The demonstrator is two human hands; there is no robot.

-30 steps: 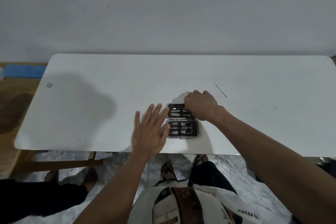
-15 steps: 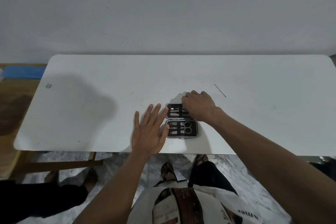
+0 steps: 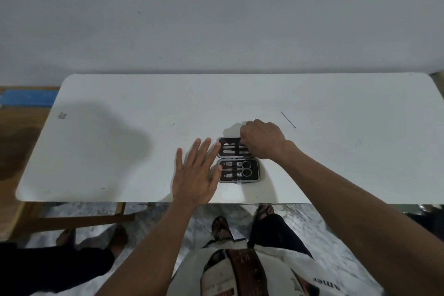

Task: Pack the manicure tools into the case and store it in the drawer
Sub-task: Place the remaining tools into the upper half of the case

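Observation:
A black manicure case (image 3: 256,176) lies open near the table's front edge, with two halves side by side. The near half holds small scissors (image 3: 247,168), clippers and other metal tools in loops. The far half (image 3: 228,149) holds several more slim tools. My left hand (image 3: 194,175) rests flat with fingers spread, fingertips touching the case's left edge. My right hand (image 3: 262,139) covers the right part of the far half, fingers bunched down on a tool there; the tool itself is mostly hidden. One thin metal tool (image 3: 288,119) lies loose on the table, right of the case.
The white table (image 3: 120,151) stands against a grey wall. Its front edge runs just below the case. A wooden frame (image 3: 79,220) and another person's feet show under the left side. A blue object (image 3: 26,97) lies on the floor at far left.
My right hand has shifted slightly left over the far half of the case. My left hand and the case have stayed in place.

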